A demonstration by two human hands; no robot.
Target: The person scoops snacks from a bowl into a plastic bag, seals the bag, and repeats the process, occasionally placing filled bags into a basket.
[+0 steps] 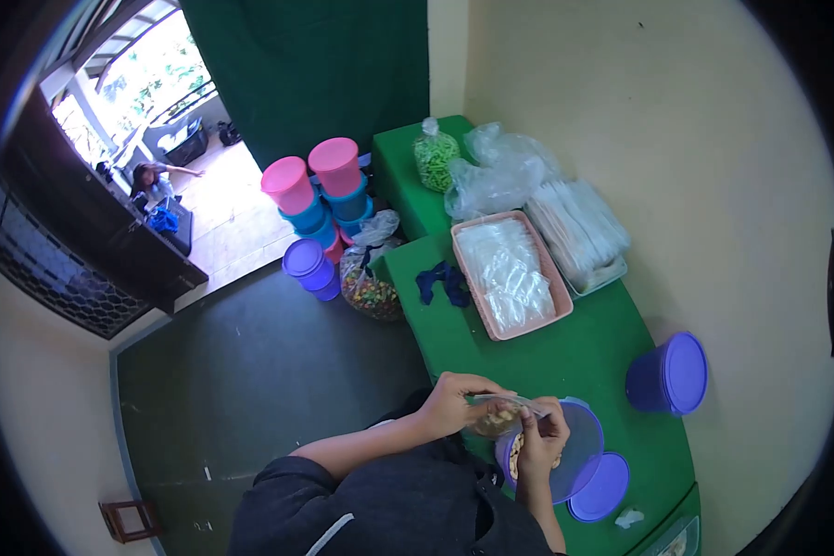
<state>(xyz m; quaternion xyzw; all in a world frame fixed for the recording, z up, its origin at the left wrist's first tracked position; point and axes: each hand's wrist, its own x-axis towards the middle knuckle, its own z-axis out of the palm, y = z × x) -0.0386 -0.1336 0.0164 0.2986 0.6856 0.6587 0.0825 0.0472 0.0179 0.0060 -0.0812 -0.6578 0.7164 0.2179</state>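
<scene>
small plastic snack bag point(497, 417): light, limp, slippery; left hand point(451, 404) and right hand point(539, 443) both pinch its mouth above the purple tub point(579, 463).

— What do I have at the far end of the green table point(565, 357)?
— I see a pink tray of clear plastic bags point(511, 274), a bag of green snacks point(435, 154), and stacked pink, blue and purple tubs point(322, 199) on the floor beside it.

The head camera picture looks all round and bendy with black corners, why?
In the head view a fisheye lens bends the green table and wall, leaving dark corners; the doorway at upper left is washed out by daylight; the hands look small and soft.
</scene>
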